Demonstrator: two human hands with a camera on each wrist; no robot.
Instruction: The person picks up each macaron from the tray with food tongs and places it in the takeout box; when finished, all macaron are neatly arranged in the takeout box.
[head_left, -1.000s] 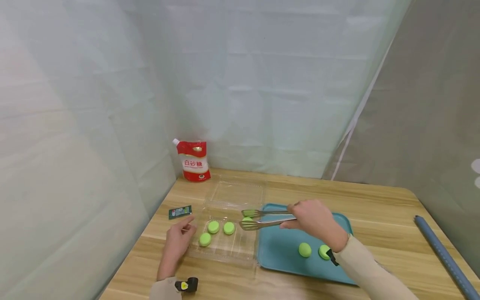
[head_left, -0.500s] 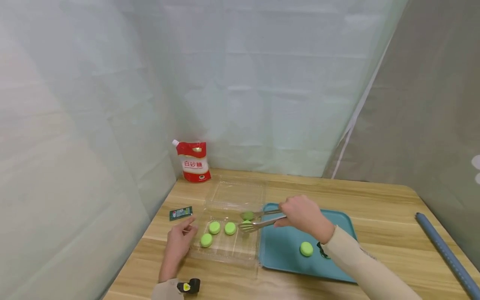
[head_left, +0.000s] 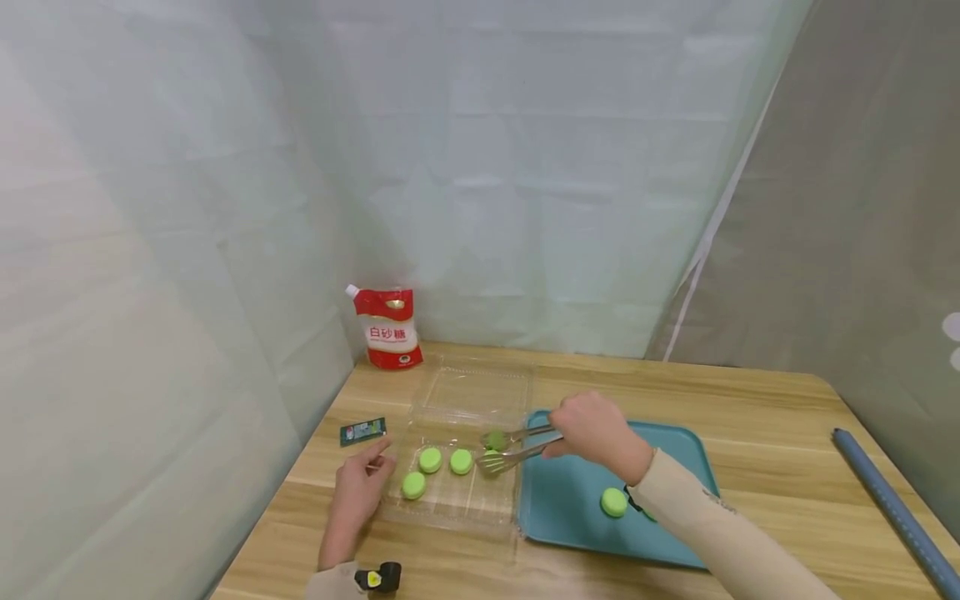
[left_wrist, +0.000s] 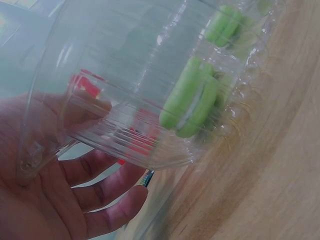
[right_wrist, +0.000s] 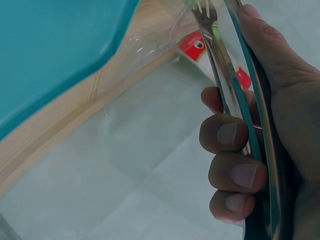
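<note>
My right hand point(head_left: 596, 433) grips metal tongs point(head_left: 536, 447), fingers wrapped round both arms in the right wrist view. The tongs' slotted heads stand apart, on either side of a green macaron point(head_left: 491, 457) at the right of a clear plastic container point(head_left: 468, 518). Three more green macarons sit in that container, among them a front one point(head_left: 414, 485). My left hand point(head_left: 358, 487) holds the container's left edge. In the left wrist view, the thumb point(left_wrist: 82, 107) shows through the plastic and the fingers point(left_wrist: 112, 192) curl below the wall.
On the right, a blue tray point(head_left: 555, 521) bears a green macaron point(head_left: 613, 502) and another mostly hidden by my right wrist. The container's lid point(head_left: 476, 390) lies open at the back. A red and white pouch point(head_left: 388, 329), a small dark packet point(head_left: 363, 431) and a blue-grey rod point(head_left: 892, 500) lie around.
My right hand has moved left and slightly down with the tongs, whose heads have come lower around the macaron. The left hand has stayed at the container's edge.
</note>
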